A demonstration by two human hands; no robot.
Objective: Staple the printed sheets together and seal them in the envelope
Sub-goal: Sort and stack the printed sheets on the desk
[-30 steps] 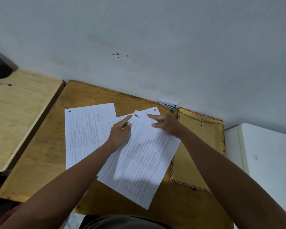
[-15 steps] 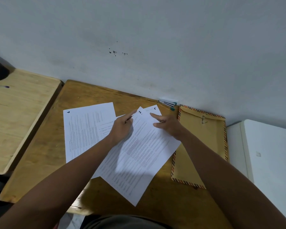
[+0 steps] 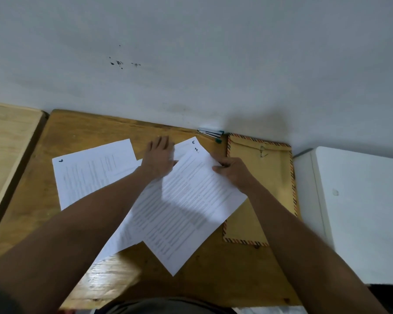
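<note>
A: Head view, the only one we've got. Right hand (image 3: 233,172) is pinched on the top sheet (image 3: 186,200) at its right edge near the far corner, thumb on top and fingers curled under. Sheet sits skewed, its right edge over the envelope (image 3: 275,177).

B: Left hand (image 3: 160,157)?

A: We read it as flat, fingers spread, pressing on the sheets under it, gripping nothing. Motion blur there, so exact contact is hard to call.

B: Where's the rest of the paper?

A: One sheet (image 3: 89,175) lies flat at the left, apart from the fan. Another, with a handwritten 5 at its corner (image 3: 186,145), pokes out behind the top one. We can't count how many sheets there are in total.

B: Stapler?

A: Stapler (image 3: 210,133) is against the wall at the desk's (image 3: 82,130) far edge, just left of the envelope's top corner. Untouched. Envelope lies flat on the right side of the desk, string clasp at the far end.

B: So we're at gathering. Risks?

A: Sheets are fanned at different angles, so we'd say a staple now would bind them crooked. The left sheet could get missed. Single-edge pinch may let the top sheet droop or crease. The numbered corners also suggest page order could end up wrong.
</note>
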